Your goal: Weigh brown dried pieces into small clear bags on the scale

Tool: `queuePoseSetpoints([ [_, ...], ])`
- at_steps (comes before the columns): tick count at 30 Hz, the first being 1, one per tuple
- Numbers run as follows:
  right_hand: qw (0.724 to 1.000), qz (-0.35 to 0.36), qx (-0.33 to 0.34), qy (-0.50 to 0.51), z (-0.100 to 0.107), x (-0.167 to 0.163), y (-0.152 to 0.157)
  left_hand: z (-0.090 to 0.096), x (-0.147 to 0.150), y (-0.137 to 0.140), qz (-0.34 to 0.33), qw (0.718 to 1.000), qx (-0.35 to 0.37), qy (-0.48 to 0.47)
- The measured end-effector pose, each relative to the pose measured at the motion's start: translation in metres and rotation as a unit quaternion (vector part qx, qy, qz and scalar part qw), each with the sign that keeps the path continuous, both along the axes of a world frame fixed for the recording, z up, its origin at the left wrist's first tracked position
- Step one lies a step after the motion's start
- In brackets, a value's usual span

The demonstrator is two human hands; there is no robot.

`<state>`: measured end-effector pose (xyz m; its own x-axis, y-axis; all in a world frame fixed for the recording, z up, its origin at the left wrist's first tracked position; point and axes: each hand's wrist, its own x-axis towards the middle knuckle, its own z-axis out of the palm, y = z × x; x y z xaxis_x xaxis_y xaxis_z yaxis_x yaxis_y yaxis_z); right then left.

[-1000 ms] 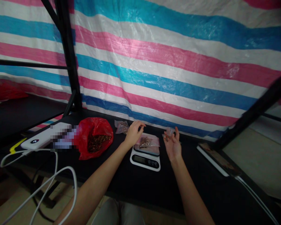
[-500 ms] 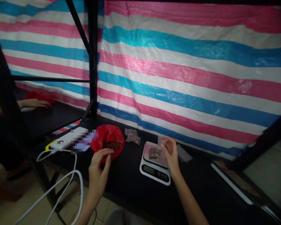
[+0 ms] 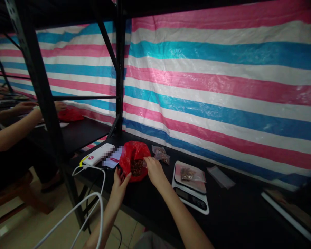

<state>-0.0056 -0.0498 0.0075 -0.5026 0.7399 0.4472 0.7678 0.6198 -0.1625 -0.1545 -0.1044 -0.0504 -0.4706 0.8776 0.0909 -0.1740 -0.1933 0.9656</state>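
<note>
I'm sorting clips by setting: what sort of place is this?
Probably a makeshift shared workroom: a digital scale stands on the black tabletop, striped plastic sheeting hangs behind it, and another person's arm shows further left.

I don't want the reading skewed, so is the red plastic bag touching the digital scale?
Apart. The head view shows black tabletop between the red plastic bag and the digital scale.

The head-worn camera looks from above the near side of the crumpled red plastic bag, facing forward and down, near enough to see inside, yet takes in the pink, white and blue striped plastic sheet behind the bag and the black metal post to its left.
</note>
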Motion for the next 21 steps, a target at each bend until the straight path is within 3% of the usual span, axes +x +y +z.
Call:
queuePoseSetpoints([
  [7,0.999,0.015,-0.017,0.024,-0.006,-0.005,-0.002,0.006,0.006,0.028,0.005,1.0,-0.01,-0.008],
  [21,0.973,0.058,-0.112,0.193,-0.016,-0.01,0.004,0.014,0.012,0.017,0.033,0.999,0.018,-0.013],
])
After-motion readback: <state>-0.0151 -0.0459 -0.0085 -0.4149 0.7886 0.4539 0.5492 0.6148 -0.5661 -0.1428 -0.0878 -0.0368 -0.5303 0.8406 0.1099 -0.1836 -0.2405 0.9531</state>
